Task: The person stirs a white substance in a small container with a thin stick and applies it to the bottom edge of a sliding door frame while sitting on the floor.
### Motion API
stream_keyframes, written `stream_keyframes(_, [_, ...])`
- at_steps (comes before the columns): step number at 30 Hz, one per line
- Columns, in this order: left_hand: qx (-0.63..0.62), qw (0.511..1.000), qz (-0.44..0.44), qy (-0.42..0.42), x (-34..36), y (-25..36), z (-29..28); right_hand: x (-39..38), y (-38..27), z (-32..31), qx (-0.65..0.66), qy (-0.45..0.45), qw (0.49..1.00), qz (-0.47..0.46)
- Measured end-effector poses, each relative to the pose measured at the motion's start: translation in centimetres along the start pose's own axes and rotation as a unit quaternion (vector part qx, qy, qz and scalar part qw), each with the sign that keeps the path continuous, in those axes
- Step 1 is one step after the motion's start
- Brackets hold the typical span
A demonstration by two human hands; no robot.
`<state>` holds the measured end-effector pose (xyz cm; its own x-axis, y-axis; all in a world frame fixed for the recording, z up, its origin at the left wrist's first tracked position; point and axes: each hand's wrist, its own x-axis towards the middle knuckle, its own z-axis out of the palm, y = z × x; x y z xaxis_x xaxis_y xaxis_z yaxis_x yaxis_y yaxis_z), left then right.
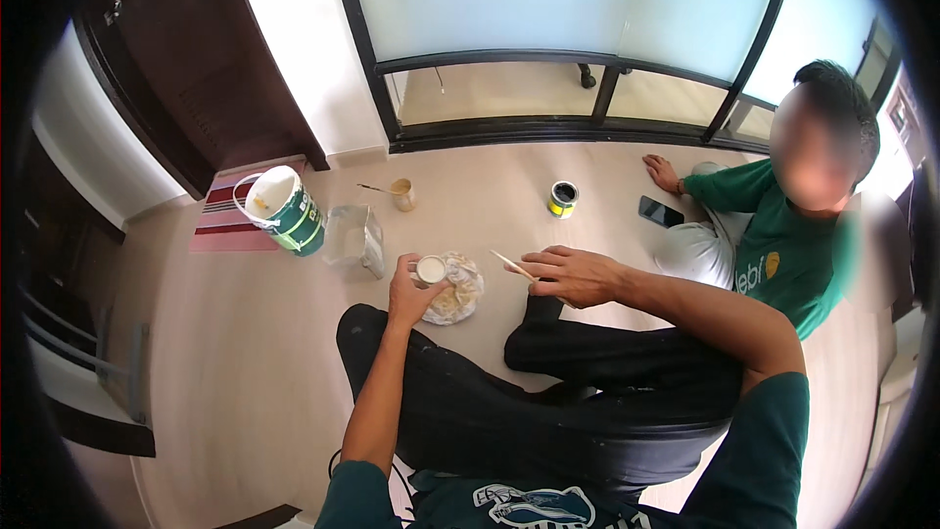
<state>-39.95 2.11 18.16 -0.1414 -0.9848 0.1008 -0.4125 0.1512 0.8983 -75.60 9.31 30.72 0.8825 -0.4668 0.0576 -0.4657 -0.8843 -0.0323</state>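
My left hand (408, 296) is closed around a small white cup (431, 269) with something white inside. Just behind that cup, on the floor, lies a crumpled, stained whitish cloth or plastic bag (458, 296). In my right hand (573, 276) I hold a thin pale stick (511, 264), pointing up and left toward the cup but apart from it. Whether the stick has bristles or a blade at the hidden end, I cannot tell.
Left of the cup are a clear plastic tub (354, 239), a green-and-white bucket (284, 208) on a striped mat (230, 220), and a beige cup (402, 196) beside a thin brush (374, 188). Ahead stands a yellow-and-black can (562, 200). A person (774, 206) sits right, near a phone (661, 212).
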Motion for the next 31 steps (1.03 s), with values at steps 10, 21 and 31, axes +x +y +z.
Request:
stream_keyframes(10, [0.009,1.000,-0.003,0.001,0.0,0.6,0.0,-0.9,0.1,1.3,-0.010,-0.035,0.999,-0.005])
stream_keyframes(21, [-0.005,1.000,-0.015,-0.001,-0.1,0.9,0.2,-0.8,0.2,0.9,-0.017,-0.046,0.999,-0.006])
stream_keyframes(31, [0.010,1.000,0.014,-0.001,-0.2,1.1,0.0,-0.8,0.5,1.1,-0.020,-0.058,0.998,-0.007])
